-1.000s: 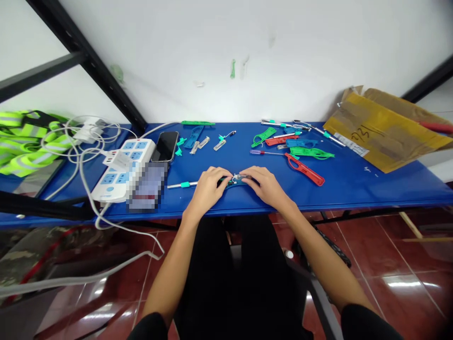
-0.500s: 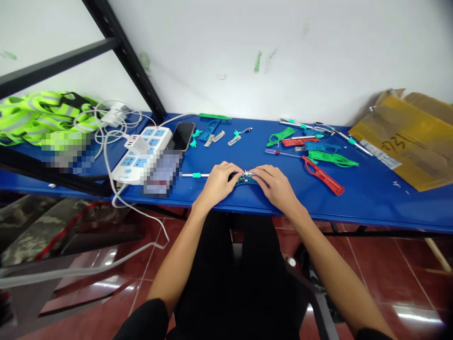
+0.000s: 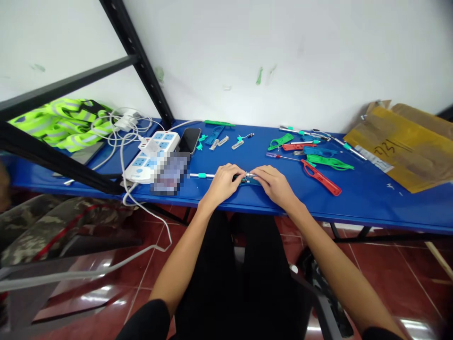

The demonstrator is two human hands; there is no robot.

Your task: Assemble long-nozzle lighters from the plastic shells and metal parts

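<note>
My left hand (image 3: 225,182) and my right hand (image 3: 274,184) meet near the front edge of the table, their fingers pinched on a partly assembled long-nosed lighter (image 3: 247,175). From under my left hand a thin metal tube (image 3: 194,175) with a teal trigger piece (image 3: 202,175) on it sticks out to the left. White and metallic small parts show between my fingertips, just above a blue casing half (image 3: 252,182). My fingers hide most of the lighter, so how its parts fit together cannot be seen.
Lighter shells in red (image 3: 321,177), green (image 3: 330,162) and blue (image 3: 213,135), plus a screwdriver (image 3: 283,156), lie beyond my hands. Clear fuel tanks (image 3: 223,140) sit behind. Left are a power strip (image 3: 138,174) and phone (image 3: 190,139); right, a cardboard box (image 3: 410,146).
The view has shifted a little, so the table's contents appear slightly moved. Both hands stay pinched on the lighter in the same place, with only slight finger movement.
</note>
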